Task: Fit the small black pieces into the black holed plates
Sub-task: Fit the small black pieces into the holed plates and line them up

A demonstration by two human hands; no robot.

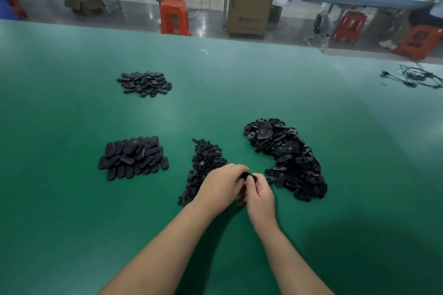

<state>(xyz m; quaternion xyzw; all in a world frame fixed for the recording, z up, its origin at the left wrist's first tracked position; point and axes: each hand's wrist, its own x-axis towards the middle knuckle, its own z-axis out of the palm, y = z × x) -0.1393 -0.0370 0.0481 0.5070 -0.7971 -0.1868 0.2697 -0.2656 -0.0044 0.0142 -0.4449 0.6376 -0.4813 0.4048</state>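
Observation:
My left hand (221,185) and my right hand (260,195) meet over the green table (72,199), both pinching one black holed plate (249,176) between their fingertips. Whether a small piece sits in it is hidden by my fingers. A heap of small black pieces (203,163) lies just left of and behind my left hand. A large heap of black holed plates (287,155) spreads to the right of my hands.
A pile of flat black oval plates (133,157) lies at the left and a smaller black pile (145,83) farther back. A tangle of black cable (417,76) lies at the far right. Beyond the table stand orange stools (174,17) and a cardboard box (249,12).

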